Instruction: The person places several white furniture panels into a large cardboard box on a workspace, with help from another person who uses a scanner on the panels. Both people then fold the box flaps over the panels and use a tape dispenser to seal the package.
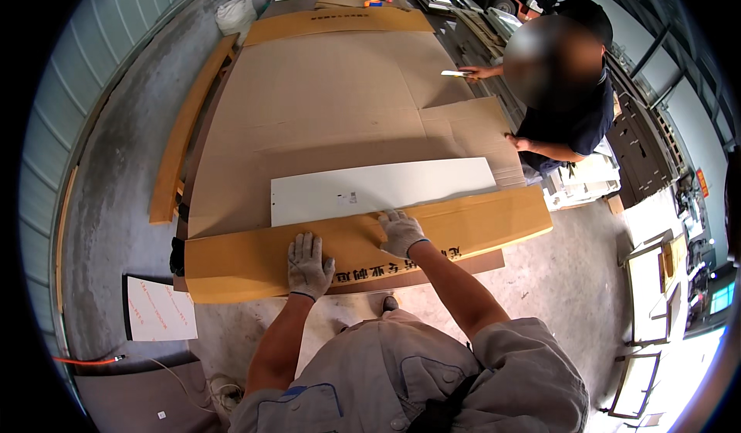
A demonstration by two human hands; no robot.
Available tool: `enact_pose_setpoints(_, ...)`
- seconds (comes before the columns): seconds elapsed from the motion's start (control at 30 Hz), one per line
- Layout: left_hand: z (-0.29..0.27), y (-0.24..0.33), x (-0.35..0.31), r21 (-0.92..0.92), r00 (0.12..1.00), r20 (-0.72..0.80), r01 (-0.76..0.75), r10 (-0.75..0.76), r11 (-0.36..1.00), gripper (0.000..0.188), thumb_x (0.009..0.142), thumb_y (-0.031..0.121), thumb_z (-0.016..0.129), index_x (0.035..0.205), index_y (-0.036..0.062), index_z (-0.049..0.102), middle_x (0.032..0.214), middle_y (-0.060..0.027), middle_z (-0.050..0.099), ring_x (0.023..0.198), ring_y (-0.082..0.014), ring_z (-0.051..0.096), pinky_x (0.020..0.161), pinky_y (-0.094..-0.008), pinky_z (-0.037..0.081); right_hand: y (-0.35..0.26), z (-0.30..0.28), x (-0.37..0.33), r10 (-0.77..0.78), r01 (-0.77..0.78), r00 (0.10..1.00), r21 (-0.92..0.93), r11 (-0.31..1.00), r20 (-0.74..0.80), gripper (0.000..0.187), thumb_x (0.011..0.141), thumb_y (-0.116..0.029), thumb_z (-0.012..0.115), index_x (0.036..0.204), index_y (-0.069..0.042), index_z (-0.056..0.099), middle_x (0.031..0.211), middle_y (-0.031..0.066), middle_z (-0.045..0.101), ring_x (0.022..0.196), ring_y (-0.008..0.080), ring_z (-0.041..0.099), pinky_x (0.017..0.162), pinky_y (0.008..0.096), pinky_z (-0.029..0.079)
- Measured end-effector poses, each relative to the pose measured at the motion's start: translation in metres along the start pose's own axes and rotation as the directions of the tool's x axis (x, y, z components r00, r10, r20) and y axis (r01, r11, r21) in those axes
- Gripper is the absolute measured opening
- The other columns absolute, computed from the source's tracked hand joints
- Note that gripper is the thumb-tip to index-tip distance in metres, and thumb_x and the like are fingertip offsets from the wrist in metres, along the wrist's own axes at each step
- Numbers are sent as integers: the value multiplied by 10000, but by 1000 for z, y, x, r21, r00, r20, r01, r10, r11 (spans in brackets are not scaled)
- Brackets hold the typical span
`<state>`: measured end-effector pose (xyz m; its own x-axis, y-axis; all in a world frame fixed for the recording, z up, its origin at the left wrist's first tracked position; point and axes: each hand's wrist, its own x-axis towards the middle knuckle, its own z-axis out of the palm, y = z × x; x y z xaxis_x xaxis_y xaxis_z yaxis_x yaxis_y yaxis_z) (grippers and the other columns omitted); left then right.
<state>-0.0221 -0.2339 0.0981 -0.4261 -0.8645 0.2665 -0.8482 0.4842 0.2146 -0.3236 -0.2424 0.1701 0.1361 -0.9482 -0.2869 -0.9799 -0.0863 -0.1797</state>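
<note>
Long cardboard flap [463, 221], axis left–right along the table's near edge, white panel [382, 190] just beyond it; left hand [309, 265] flat, open, gripping nothing; right hand [400, 232] spread, fingertips touching the panel's near edge, the nearer hand to it.

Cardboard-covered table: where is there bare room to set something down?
Widest free patch: cardboard between the white panel and the far folded sheet. Crowded at the near flap, under the left hand and right hand, and by the co-worker.
</note>
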Motion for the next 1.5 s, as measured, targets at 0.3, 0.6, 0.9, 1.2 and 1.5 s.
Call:
enact_pose_setpoints(0.3,-2,0,-1,0,1000,7,4,-4,1000,689,962,394,662,1514,6,522,1613,-247,447,1541,-440,345,1290,-579,228,1,5,2,5,-4,1000,17,1000,-30,778,857,-393,801,1487,-52,501,1640,212,416,1516,388,410,1203,488,413)
enact_pose_setpoints(0.6,-2,-1,1,-5,1000,16,6,-6,1000,674,966,396,658,1501,7,532,1612,-250,444,1542,-439,341,1295,-576,221,1,5,0,6,-5,1000,34,999,-26,781,856,-381,805,1491,-51,491,1640,216,409,1515,394,410,1211,488,400)
enact_pose_setpoints(0.9,-4,-4,4,1,999,-13,-31,31,1000,677,953,386,672,1493,2,535,1591,-253,457,1519,-457,361,1283,-580,244,-1,2,-2,12,-11,1000,16,1000,-23,782,875,-393,788,1507,-47,484,1662,219,385,1530,394,392,1228,481,382)
enact_pose_setpoints(1.2,-6,-3,4,-7,999,-29,-21,20,1000,682,944,407,677,1479,4,553,1570,-238,471,1508,-443,382,1276,-578,258,-1,-5,5,7,-4,998,-43,999,68,831,897,-432,773,1556,-52,439,1671,204,379,1539,377,395,1229,491,382)
enact_pose_setpoints(1.5,-8,-1,1,-11,997,-76,-15,14,1000,768,906,443,731,1483,-12,509,1594,-249,400,1504,-469,348,1261,-604,264,10,-45,37,-22,34,995,-123,992,99,1014,684,-644,903,1424,-17,610,1369,168,666,1336,354,602,1122,447,489)
